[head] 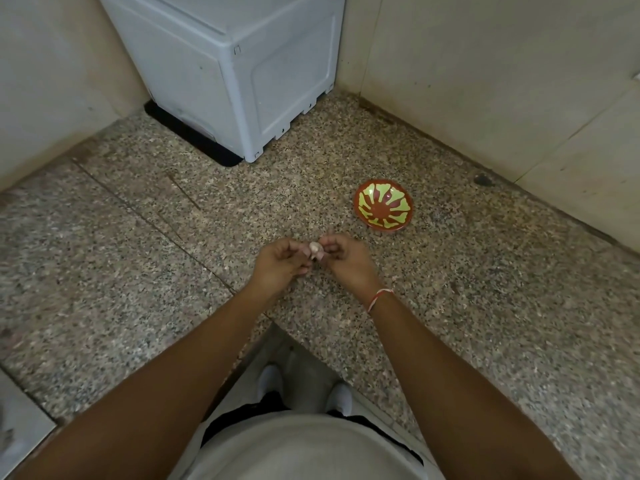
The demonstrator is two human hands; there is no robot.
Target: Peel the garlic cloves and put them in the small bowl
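A small, pale garlic clove point(314, 250), papery and rounded, sits pinched between two hands above a speckled granite counter point(138, 237). It is too small to tell which way its long axis points. The left hand point(278, 263) curls its fingers and thumb around the clove's left side; the right hand point(341, 259) pinches its right side with bent fingertips, so both hands meet at the clove. A thin red and white thread point(379, 297) circles the right wrist.

Farther off and to the right, well apart from the hands, a small round bowl point(383, 206) rests on the counter. It is glossy, reddish-brown, with yellow-green petal shapes fanning out from its centre.

At the far left stands a boxy, pale blue-grey appliance point(242, 64) with smooth moulded plastic panels, sitting on a black mat point(194, 140). No readable writing shows on it. Cream tiled walls point(502, 81) enclose the counter at the far and right sides.
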